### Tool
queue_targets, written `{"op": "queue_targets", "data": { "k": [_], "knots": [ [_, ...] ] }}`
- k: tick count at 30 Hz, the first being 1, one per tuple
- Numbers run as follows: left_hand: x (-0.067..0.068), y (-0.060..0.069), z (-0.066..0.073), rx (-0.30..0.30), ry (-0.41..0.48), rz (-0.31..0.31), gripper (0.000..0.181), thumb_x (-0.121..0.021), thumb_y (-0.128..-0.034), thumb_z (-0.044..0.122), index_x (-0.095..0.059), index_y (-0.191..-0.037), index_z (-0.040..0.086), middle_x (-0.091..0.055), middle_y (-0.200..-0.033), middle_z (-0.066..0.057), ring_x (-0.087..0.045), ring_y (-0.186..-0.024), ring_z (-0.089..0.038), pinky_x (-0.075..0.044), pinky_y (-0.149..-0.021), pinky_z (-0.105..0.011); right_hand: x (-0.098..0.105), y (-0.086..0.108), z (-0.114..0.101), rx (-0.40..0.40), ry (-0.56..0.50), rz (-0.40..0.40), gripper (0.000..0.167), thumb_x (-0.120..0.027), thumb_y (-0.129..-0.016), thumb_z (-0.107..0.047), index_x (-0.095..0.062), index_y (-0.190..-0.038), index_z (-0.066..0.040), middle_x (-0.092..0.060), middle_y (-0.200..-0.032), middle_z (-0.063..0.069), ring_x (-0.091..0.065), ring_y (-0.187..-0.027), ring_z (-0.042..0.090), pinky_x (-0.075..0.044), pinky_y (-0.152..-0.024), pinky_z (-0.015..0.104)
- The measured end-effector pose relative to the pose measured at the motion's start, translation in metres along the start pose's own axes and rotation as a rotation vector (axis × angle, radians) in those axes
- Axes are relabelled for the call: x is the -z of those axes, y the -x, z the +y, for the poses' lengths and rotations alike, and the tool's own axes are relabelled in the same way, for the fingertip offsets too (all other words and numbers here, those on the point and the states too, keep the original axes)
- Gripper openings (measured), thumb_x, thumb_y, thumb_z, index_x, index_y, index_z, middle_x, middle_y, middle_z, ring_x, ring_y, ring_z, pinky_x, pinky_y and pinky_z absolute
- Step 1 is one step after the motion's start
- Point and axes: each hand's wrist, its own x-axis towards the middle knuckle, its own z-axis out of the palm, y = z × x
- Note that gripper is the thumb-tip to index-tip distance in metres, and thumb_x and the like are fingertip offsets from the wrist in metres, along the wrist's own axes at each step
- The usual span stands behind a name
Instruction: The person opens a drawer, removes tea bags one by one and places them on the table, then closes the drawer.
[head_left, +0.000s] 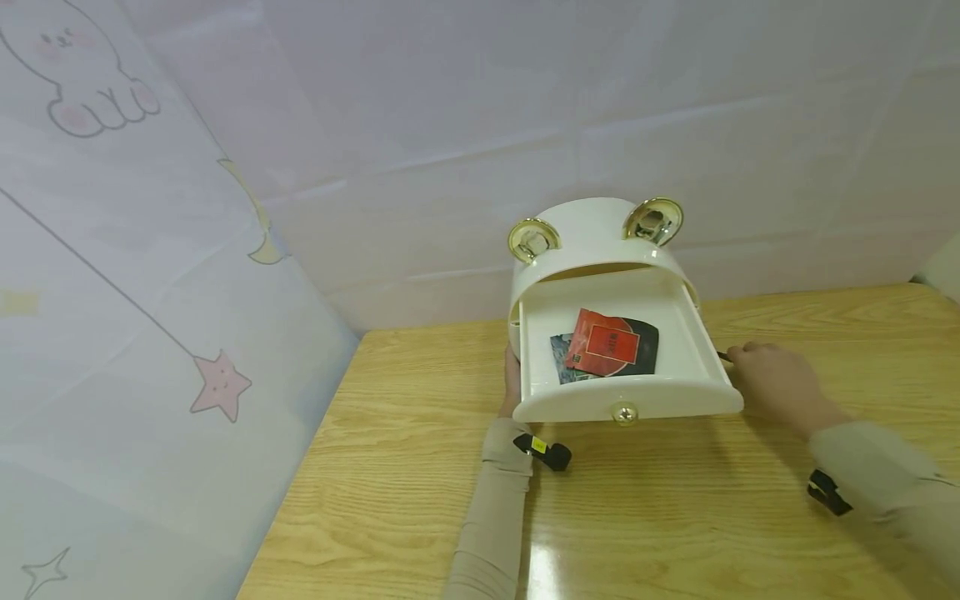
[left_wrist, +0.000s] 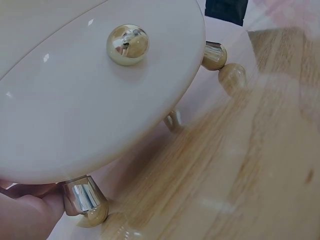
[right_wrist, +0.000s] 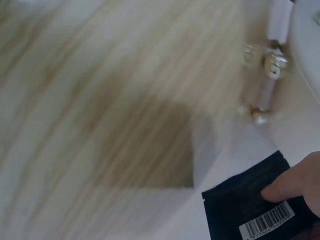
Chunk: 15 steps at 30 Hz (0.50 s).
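Note:
A white rounded storage box (head_left: 588,225) with gold ear-shaped trims stands on gold feet. Its drawer (head_left: 540,386) is pulled out, with a round gold knob (left_wrist: 128,45) on the front. Inside lie a red sachet (head_left: 600,342), a black sachet (head_left: 647,343) and a grey-blue patterned packet (head_left: 561,354), overlapping. My left hand (head_left: 512,385) rests against the box's left side, beside a gold foot (left_wrist: 85,200); its fingers are mostly hidden. To the right of the drawer, my right hand (head_left: 776,383) pinches a black sachet (right_wrist: 245,200) with a barcode, thumb on top.
The box stands on a wood-grain table (head_left: 405,433), near its back edge. Behind it hangs a pale cloth backdrop (head_left: 450,167), with printed stars and moons on the left part. Black straps (head_left: 542,451) hang at both wrists.

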Motion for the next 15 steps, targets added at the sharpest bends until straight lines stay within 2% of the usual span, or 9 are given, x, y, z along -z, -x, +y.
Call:
{"op": "queue_targets", "data": {
  "k": [3, 8, 11, 14, 15],
  "knots": [
    [0.014, -0.013, -0.016, -0.018, 0.021, -0.046, 0.036, -0.015, -0.0987, 0.030, -0.047, -0.084, 0.021, -0.048, -0.076, 0.010, -0.046, -0.071, -0.001, -0.039, -0.071, -0.017, -0.003, -0.002, -0.004, 0.003, -0.014, -0.017, 0.028, -0.077, -0.067, -0.013, -0.063, -0.085, 0.002, -0.059, -0.075, 0.017, -0.056, -0.069, 0.039, -0.048, -0.057, 0.053],
    [0.046, -0.043, -0.050, 0.003, 0.104, -0.083, 0.036, -0.022, -0.0986, 0.035, -0.051, -0.084, 0.019, -0.051, -0.077, 0.006, -0.049, -0.071, -0.006, -0.042, -0.071, -0.020, -0.009, -0.003, -0.007, -0.055, -0.083, -0.065, 0.013, -0.065, -0.077, -0.007, -0.062, -0.084, 0.003, -0.059, -0.077, 0.020, -0.054, -0.072, 0.043, -0.046, -0.058, 0.057],
    [0.049, -0.046, -0.054, -0.004, 0.116, -0.079, 0.036, -0.025, -0.0978, 0.036, -0.051, -0.082, 0.018, -0.050, -0.075, 0.005, -0.048, -0.069, -0.006, -0.042, -0.068, -0.021, -0.014, -0.003, -0.006, -0.070, -0.125, -0.093, 0.014, -0.062, -0.078, -0.006, -0.062, -0.089, 0.003, -0.058, -0.079, 0.023, -0.054, -0.074, 0.045, -0.047, -0.056, 0.058],
    [0.044, -0.040, -0.049, -0.038, 0.083, -0.089, 0.036, -0.024, -0.0978, 0.035, -0.050, -0.080, 0.019, -0.050, -0.073, 0.007, -0.047, -0.067, -0.004, -0.041, -0.066, -0.019, -0.017, -0.002, -0.005, -0.066, -0.165, -0.092, 0.020, -0.063, -0.077, -0.005, -0.062, -0.095, 0.004, -0.059, -0.085, 0.025, -0.054, -0.079, 0.047, -0.046, -0.061, 0.059],
    [0.037, -0.034, -0.041, -0.046, 0.061, -0.078, 0.036, -0.022, -0.0982, 0.033, -0.049, -0.079, 0.020, -0.049, -0.072, 0.008, -0.047, -0.067, -0.003, -0.041, -0.066, -0.019, -0.018, -0.002, -0.004, -0.059, -0.173, -0.086, 0.021, -0.063, -0.077, -0.004, -0.062, -0.096, 0.004, -0.060, -0.087, 0.026, -0.054, -0.081, 0.047, -0.046, -0.064, 0.059]
  ]
}}
